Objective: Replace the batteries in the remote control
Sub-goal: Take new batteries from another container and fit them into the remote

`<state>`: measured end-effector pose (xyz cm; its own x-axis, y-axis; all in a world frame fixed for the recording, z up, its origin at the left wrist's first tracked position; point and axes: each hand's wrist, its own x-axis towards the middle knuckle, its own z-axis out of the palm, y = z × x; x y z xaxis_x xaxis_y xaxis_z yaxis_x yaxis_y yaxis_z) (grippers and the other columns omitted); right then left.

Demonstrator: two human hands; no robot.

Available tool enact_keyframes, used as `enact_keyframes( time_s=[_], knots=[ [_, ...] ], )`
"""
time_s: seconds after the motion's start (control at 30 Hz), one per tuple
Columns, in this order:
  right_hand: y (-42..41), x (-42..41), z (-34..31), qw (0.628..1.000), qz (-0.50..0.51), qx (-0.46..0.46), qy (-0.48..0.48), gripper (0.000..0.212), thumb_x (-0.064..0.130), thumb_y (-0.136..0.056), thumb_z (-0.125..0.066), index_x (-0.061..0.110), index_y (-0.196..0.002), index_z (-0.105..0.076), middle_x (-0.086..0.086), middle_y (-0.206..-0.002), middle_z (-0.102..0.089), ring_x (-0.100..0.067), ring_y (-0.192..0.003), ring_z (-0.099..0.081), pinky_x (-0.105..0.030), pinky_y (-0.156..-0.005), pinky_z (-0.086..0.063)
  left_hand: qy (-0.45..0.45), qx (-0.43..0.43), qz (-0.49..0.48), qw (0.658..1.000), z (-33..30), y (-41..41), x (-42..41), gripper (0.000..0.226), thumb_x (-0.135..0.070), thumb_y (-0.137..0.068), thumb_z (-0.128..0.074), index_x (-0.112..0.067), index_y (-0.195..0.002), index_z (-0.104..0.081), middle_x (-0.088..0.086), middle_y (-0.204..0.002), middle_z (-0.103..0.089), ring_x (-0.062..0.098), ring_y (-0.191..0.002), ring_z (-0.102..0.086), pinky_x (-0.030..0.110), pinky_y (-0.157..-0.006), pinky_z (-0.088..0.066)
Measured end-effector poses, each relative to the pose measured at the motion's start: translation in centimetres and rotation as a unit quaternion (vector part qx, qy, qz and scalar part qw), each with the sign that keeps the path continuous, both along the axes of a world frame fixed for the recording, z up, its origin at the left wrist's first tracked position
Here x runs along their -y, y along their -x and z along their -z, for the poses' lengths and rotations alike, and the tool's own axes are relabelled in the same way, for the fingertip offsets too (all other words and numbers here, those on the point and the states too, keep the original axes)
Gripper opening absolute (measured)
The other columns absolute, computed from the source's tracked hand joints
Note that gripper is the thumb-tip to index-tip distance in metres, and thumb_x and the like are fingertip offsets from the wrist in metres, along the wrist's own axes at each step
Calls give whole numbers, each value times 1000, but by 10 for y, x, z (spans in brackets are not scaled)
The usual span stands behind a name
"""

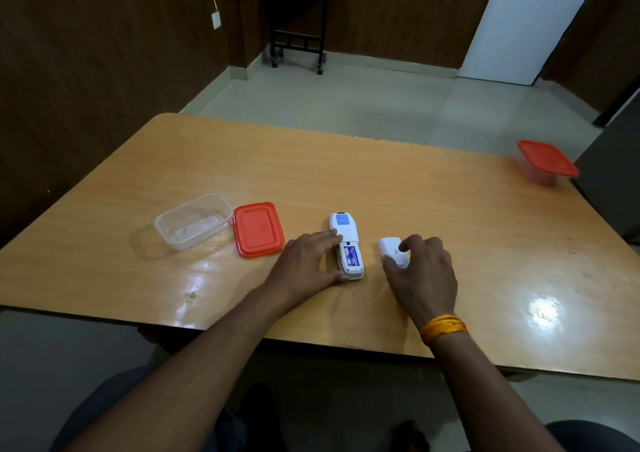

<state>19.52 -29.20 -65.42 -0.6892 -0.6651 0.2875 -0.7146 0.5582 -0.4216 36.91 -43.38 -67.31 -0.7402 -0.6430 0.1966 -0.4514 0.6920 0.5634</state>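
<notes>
The left hand point(308, 261) lies spread and open on the tabletop point(381, 181), fingertips and thumb touching the left side of the white remote control point(346, 243), which lies back-up near the near edge. Its open compartment shows batteries point(351, 256); how many is hard to tell. The right hand point(422, 271) curls loosely over the white battery cover point(393, 250) just beside the remote, fingers pinching it. Toward the left edge sit a clear container point(192, 221) and red lid point(258, 228). A lidded container point(545, 164) stands at the far right corner. Beyond are tiled floor and dark wood walls.
</notes>
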Motion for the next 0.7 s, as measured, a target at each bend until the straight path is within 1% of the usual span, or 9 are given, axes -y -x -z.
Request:
enact_keyframes(
  time_s=[0.03,0.1,0.2,0.27,0.33,0.47,0.57,0.63,0.7],
  knots=[
    [2,0,2,1000,4,9,-29,38,40,-86,-74,14,-110,-61,-12,-108,-56,-37,-99,-56,-37,-67,-46,5,-2,-5,1000,1,1,-2,85,-52,-74,-86,-22,-148,-57,-4,-158,-51,17,-140,-52,42,-115,-42],
    [4,0,5,999,-5,14,-48,37,36,-86,-71,12,-111,-58,-15,-105,-59,-39,-93,-56,-38,-68,-43,15,-2,-11,1000,2,2,-3,86,-54,-72,-86,-21,-147,-58,-2,-157,-52,19,-139,-52,41,-114,-43],
    [2,0,5,999,-19,35,-8,30,27,-86,-70,12,-109,-58,-14,-97,-61,-38,-83,-59,-35,-65,-37,29,3,-13,999,2,2,-1,91,-58,-72,-85,-21,-150,-54,-1,-159,-50,18,-143,-47,40,-116,-41],
    [-6,0,1,998,-26,49,30,33,28,-86,-72,17,-114,-60,-9,-95,-61,-33,-82,-61,-32,-66,-36,28,13,-1,1000,2,3,1,94,-59,-74,-82,-24,-154,-48,-4,-163,-44,16,-150,-39,41,-119,-37],
    [-18,2,-3,997,-53,45,44,39,34,-86,-72,24,-122,-63,-5,-92,-59,-29,-81,-61,-30,-66,-36,14,23,18,999,1,3,4,88,-53,-79,-81,-28,-156,-46,-8,-165,-40,15,-153,-35,41,-121,-33],
    [-40,6,-2,992,-115,40,30,43,40,-87,-71,26,-128,-69,-3,-88,-56,-25,-78,-59,-29,-65,-35,-8,0,36,999,-2,1,14,74,-27,-82,-83,-24,-151,-55,-7,-160,-48,16,-148,-43,37,-122,-34],
    [-48,9,2,992,-118,33,10,46,41,-87,-70,24,-129,-70,-5,-90,-57,-27,-79,-60,-30,-65,-37,-19,2,41,999,-3,-1,16,75,-25,-86,-81,-22,-154,-50,-5,-164,-41,16,-154,-33,28,-122,-25],
    [-50,11,1,993,-113,30,8,47,40,-86,-71,23,-130,-71,-6,-91,-58,-28,-81,-61,-30,-65,-39,-32,4,46,998,-2,-1,16,75,-24,-88,-79,-23,-156,-47,-5,-167,-36,14,-157,-27,29,-124,-24],
    [-50,13,1,993,-113,18,-2,48,40,-86,-71,23,-130,-71,-7,-93,-58,-29,-83,-61,-31,-66,-41,-49,2,51,997,-1,-2,17,75,-21,-89,-78,-24,-156,-46,-8,-166,-35,14,-155,-31,33,-126,-28]
  ],
)
